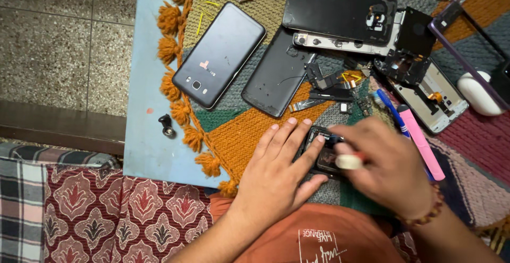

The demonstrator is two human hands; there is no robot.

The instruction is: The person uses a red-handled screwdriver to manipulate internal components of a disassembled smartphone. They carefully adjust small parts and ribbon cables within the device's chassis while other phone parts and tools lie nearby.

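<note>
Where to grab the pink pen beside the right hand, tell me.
Grip the pink pen by its upper barrel, coming from the right side. It lies flat and slanted on the woven mat; its left edge sits against the right hand and a blue pen.

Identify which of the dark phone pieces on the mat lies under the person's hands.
The small dark phone body at the mat's near edge: the left hand presses it flat, while the others lie untouched farther away.

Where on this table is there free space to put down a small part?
Free: the blue table edge left of the orange tassels, around the small black part. Also the orange knit patch between the dark phone and the left hand. Crowded: the opened phones above the right hand.
</note>
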